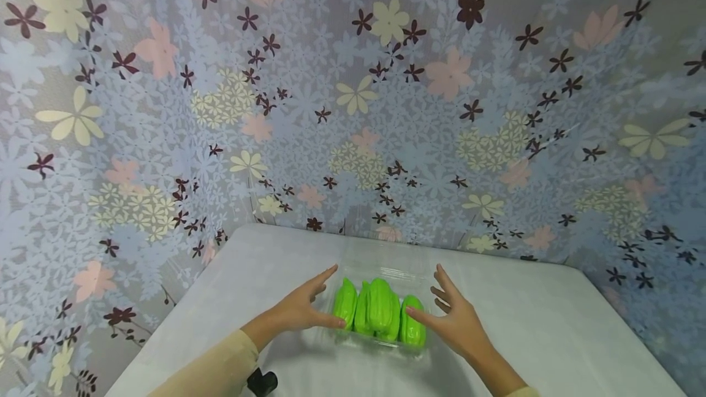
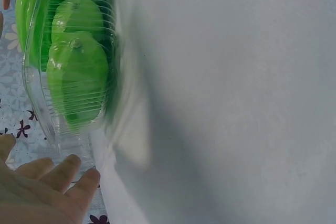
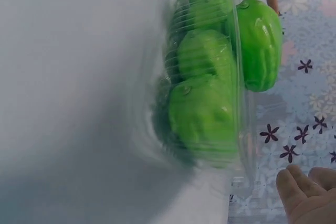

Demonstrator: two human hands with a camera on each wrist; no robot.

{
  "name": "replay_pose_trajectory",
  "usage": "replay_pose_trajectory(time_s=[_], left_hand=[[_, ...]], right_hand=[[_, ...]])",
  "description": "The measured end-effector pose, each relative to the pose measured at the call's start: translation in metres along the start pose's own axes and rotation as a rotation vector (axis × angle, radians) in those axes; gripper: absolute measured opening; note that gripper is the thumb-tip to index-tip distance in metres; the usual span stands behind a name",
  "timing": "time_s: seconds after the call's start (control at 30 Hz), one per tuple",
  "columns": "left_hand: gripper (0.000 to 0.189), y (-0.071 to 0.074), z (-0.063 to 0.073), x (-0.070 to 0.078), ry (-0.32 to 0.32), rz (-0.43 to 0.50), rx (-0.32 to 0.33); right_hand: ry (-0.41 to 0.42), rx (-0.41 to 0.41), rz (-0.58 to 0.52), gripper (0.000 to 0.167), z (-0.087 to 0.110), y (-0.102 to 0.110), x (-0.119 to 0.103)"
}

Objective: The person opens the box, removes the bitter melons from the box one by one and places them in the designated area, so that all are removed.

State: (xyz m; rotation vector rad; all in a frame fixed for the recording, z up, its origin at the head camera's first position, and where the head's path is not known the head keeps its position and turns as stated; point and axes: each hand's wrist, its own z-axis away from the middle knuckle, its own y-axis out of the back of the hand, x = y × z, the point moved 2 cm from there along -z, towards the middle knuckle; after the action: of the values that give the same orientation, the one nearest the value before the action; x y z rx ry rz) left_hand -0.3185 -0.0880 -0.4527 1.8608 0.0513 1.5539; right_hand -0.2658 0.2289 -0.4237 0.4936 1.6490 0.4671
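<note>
Several bright green, glossy, ribbed vegetables that look like peppers lie in a clear plastic box on the table. One pepper rests on top of the others, above the rim. A clear flap like a lid spreads behind the box. My left hand is at the box's left side, fingers extended and thumb tip overlapping the near left corner in the head view. On the right side my right hand has its fingers spread, its thumb overlapping the rightmost pepper. Neither hand grips anything.
A white-covered table carries the box. Behind it and at both sides hangs a floral curtain. A small black object shows beside the left sleeve at the near edge of the view.
</note>
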Motion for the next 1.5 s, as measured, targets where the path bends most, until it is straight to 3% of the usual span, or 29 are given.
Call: replay_pose_trajectory(time_s=[0.6,0.9,1.13,1.5], left_hand=[[0.112,-0.010,0.001,-0.011,0.046,0.071,-0.059],[0.114,-0.012,0.002,-0.014,0.061,0.015,-0.046],[0.114,-0.013,0.002,-0.014,0.064,0.041,-0.058],[0.114,-0.013,0.003,-0.013,0.058,0.044,-0.062]], right_hand=[[0.031,-0.012,-0.055,0.111,-0.009,-0.018,-0.016],[0.007,-0.019,-0.057,0.114,-0.012,-0.029,-0.022],[-0.024,-0.013,-0.025,0.116,-0.015,-0.039,-0.024],[-0.007,0.010,-0.034,0.114,-0.024,-0.052,-0.026]])
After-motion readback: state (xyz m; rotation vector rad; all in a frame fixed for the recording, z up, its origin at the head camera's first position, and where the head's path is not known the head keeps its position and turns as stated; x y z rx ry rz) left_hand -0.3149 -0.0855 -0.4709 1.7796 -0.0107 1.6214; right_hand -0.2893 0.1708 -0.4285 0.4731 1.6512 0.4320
